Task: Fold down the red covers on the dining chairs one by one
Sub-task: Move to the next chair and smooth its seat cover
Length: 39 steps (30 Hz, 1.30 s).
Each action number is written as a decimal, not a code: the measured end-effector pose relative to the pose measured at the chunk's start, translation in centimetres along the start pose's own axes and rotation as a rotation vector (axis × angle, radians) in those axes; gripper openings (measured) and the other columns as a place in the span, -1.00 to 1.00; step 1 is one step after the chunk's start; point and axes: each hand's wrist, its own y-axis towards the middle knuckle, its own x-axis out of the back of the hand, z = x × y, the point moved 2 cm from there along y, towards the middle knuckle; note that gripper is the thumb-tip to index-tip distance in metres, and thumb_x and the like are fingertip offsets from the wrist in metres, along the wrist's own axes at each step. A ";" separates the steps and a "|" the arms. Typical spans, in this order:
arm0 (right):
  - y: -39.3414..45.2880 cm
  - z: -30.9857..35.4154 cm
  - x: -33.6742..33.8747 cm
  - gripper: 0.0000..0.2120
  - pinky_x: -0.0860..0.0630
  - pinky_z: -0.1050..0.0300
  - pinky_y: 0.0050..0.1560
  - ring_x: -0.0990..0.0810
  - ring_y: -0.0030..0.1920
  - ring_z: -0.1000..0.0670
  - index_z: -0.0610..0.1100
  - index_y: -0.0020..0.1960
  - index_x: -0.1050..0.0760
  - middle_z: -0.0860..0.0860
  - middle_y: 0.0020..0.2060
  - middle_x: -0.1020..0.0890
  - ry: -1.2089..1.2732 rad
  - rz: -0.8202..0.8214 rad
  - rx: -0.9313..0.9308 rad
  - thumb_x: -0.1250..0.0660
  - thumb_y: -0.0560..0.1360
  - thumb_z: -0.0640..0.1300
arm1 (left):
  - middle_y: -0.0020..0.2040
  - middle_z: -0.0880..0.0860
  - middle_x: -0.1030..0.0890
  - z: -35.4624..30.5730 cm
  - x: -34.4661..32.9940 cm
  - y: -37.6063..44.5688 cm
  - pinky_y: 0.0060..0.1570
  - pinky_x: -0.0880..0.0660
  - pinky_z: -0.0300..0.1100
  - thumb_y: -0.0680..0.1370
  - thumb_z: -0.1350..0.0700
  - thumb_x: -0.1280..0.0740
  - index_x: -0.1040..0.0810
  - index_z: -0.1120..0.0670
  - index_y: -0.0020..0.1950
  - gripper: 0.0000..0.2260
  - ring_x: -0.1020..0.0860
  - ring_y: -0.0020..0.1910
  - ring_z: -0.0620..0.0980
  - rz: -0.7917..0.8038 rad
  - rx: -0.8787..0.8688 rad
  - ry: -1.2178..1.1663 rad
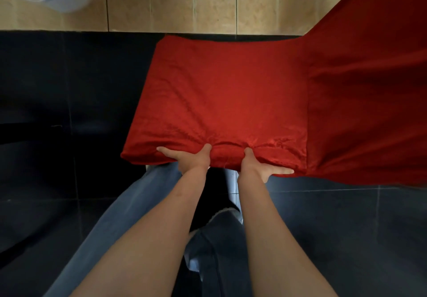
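Hands: both are clamped on the near edge of the red cover [221, 98], side by side. The left hand [189, 158] has its thumb up on top of the fabric and fingers running along under the edge; the right hand [258, 165] is doing the mirror image.

Cover: sits over the chair seat, bunched and wrinkled right where the thumbs dig in, pretty smooth further out. It carries on up the chair back [369, 88] at the right of the view.

Grip risk: the fabric looks slick and shiny, so I'd guess a hard tug could let it slide out from under the thumbs, especially since the hands only pinch a narrow strip.

Uneven pull: both hands are close together near the middle, so the outer corners could lag and the fold might come down crooked or twisted.

Snag risk: can't see what's under the seat edge, so if the hem catches on a corner, yanking might strain a seam.

Footing: the person's legs in jeans [129, 204] are tight against the chair on the dark tiled floor [57, 88], so a big pull could shift the chair.
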 end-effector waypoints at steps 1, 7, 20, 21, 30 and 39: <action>-0.5 -0.4 0.1 0.22 -0.51 -0.13 0.19 -0.60 0.10 -0.25 0.11 0.47 0.53 -0.27 0.22 -0.50 -0.011 0.002 -0.010 -0.51 0.40 -0.02 | 0.21 0.23 -0.51 0.2 0.7 -0.2 0.12 -0.41 -0.07 0.40 0.02 -0.52 0.45 -0.09 0.49 0.15 -0.38 -0.28 -0.03 -0.003 0.008 0.011; -3.6 -2.0 0.9 0.18 -0.49 -0.14 0.23 -0.58 0.13 -0.26 0.04 0.53 0.43 -0.24 0.21 -0.51 -0.037 -0.006 -0.073 -0.51 0.40 -0.01 | 0.23 0.24 -0.48 0.2 4.3 -0.9 0.07 -0.40 -0.11 0.37 0.01 -0.54 0.46 -0.12 0.48 0.18 -0.37 -0.29 -0.03 -0.016 0.063 0.041; -10.2 -2.6 0.8 0.19 -0.53 -0.24 0.17 -0.61 0.09 -0.29 0.07 0.50 0.49 -0.27 0.17 -0.51 -0.055 -0.020 -0.149 -0.50 0.42 -0.02 | 0.11 0.25 -0.53 -2.8 10.0 -2.3 0.07 -0.58 0.09 0.39 0.05 -0.53 0.51 -0.19 0.43 0.18 -0.62 -0.11 0.18 -0.008 0.145 0.096; -10.5 -2.4 0.7 0.18 -0.54 -0.24 0.16 -0.61 0.08 -0.29 0.08 0.51 0.47 -0.27 0.18 -0.51 -0.054 -0.024 -0.154 -0.50 0.42 -0.02 | 0.12 0.26 -0.53 -3.1 10.2 -2.5 0.07 -0.58 0.09 0.39 0.05 -0.53 0.51 -0.19 0.43 0.18 -0.62 -0.11 0.18 -0.008 0.147 0.106; -12.2 0.9 0.6 0.23 -0.50 -0.19 0.21 -0.55 0.17 -0.30 0.11 0.45 0.57 -0.32 0.25 -0.47 -0.123 -0.077 -0.075 -0.51 0.41 -0.01 | 0.09 0.26 -0.54 -6.7 10.2 -4.4 0.08 -0.58 0.08 0.38 0.03 -0.53 0.51 -0.17 0.43 0.18 -0.63 -0.08 0.20 -0.046 0.133 0.127; -14.1 5.3 1.3 0.19 -0.53 -0.15 0.16 -0.59 0.09 -0.31 0.13 0.47 0.54 -0.31 0.20 -0.53 -0.274 0.034 0.042 -0.48 0.43 0.06 | 0.24 0.29 -0.49 -10.6 9.3 -6.6 0.19 -0.51 0.09 0.42 0.05 -0.51 0.49 -0.11 0.47 0.15 -0.55 0.13 0.23 -0.046 0.064 0.058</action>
